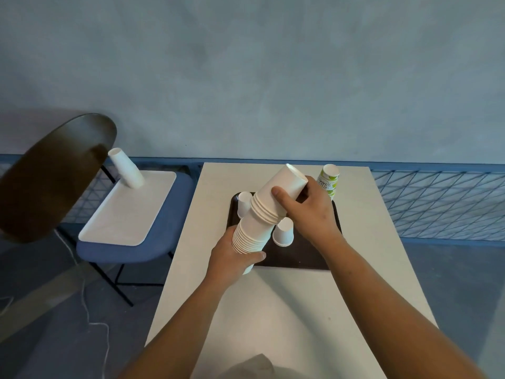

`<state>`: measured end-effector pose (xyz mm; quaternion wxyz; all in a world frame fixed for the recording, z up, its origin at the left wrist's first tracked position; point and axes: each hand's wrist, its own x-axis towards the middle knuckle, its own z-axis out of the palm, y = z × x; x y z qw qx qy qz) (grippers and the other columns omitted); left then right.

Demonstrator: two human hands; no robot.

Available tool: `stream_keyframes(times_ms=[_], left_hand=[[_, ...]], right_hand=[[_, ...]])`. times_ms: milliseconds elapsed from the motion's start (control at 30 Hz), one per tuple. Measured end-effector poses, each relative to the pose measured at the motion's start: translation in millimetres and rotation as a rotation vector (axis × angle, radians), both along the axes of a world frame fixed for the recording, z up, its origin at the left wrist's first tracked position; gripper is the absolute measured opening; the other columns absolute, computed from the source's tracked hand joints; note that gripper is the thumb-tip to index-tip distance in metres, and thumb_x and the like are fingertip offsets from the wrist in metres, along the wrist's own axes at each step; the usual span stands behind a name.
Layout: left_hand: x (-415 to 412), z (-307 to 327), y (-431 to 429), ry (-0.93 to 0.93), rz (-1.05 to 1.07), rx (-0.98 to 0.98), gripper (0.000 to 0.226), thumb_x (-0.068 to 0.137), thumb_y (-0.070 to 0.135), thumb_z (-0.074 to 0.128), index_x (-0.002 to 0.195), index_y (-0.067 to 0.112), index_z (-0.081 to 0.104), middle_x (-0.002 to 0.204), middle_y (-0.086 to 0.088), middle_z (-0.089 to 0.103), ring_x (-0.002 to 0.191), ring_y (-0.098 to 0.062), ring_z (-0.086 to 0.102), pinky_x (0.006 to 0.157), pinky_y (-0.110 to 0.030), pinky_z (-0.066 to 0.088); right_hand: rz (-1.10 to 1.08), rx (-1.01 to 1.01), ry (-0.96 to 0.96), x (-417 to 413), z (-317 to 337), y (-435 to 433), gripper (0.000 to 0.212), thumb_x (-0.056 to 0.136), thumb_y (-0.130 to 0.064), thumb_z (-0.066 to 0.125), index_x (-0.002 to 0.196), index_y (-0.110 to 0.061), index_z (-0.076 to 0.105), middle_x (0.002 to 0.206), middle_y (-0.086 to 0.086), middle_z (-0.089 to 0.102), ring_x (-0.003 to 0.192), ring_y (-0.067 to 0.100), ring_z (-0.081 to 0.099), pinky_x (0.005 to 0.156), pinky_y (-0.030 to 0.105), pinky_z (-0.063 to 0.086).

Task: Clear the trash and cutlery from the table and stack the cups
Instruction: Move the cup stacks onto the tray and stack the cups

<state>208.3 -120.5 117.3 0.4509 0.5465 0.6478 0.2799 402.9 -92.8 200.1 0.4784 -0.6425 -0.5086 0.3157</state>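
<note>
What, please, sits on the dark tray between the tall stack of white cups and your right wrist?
In the head view, one small white cup stands upside down on the dark tray, between the stack and the right hand.

two hands (pixel 235 258) (pixel 308 212) are holding one long cup stack (pixel 262 214), two single white cups (pixel 244 203) (pixel 283 232) are sitting upside down on one dark tray (pixel 300 258), one green-printed cup (pixel 328 180) is standing far right, and one white tray (pixel 123 217) is carrying one small stack (pixel 127 170) at left.
</note>
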Motion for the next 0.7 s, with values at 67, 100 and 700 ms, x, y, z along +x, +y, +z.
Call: stream_keyframes(times_ms=[67,100,700], left_hand=[[8.4,-1.3,-4.3,0.014,0.010,-0.007,0.068,0.068,0.035,0.094,0.124,0.040,0.056,0.106,0.020,0.068,0.096,-0.001,0.064,0.070,-0.022,0.049],[11.7,-2.2,-5.7,0.016,0.015,-0.012,0.068,0.068,0.035,0.094,0.124,0.040,0.056,0.106,0.020,0.068,0.097,-0.002,0.064,0.071,-0.023,0.049],[-0.1,-20.7,18.0,0.023,0.039,-0.054,0.076,0.067,0.041,0.095,0.129,0.036,0.052,0.118,0.015,0.066,0.106,-0.015,0.066,0.087,-0.035,0.057]], right_hand=[[-0.008,-0.015,0.061,10.3,-1.9,1.6,0.046,0.081,-0.052,0.079,0.110,-0.021,0.063,0.098,-0.008,0.071,0.090,0.007,0.068,0.077,0.031,0.057],[-0.014,-0.026,0.106,14.0,-2.7,2.8,0.044,0.080,-0.052,0.079,0.108,-0.021,0.063,0.097,-0.007,0.072,0.090,0.009,0.069,0.079,0.034,0.059],[-0.309,-0.235,1.190,48.0,-95.0,53.3,0.051,0.089,-0.023,0.077,0.133,-0.010,0.055,0.125,0.015,0.066,0.112,0.032,0.068,0.090,0.059,0.057]])
